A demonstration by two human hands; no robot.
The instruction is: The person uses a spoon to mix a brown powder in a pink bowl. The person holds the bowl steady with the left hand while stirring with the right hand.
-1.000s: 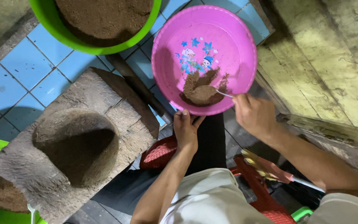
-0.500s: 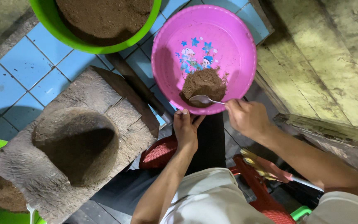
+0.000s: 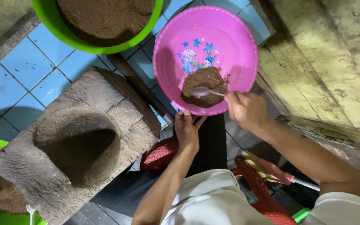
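From my remote seat I saw the round pink plastic basin (image 3: pixel 226 46), printed with small blue cartoon figures, resting over the blue tiled floor (image 3: pixel 21 75). A dark brown, crumbly mound of damp paste (image 3: pixel 203 87) sat low in it, near the rim closest to the person. The right hand (image 3: pixel 246 110) was closed around a thin metal spoon (image 3: pixel 203 91), its bowl lying on the mound. The left hand (image 3: pixel 187 131) gripped the basin's near rim from below, fingers curled. A green plastic tub (image 3: pixel 51 18) of brown mass stood just beside it.
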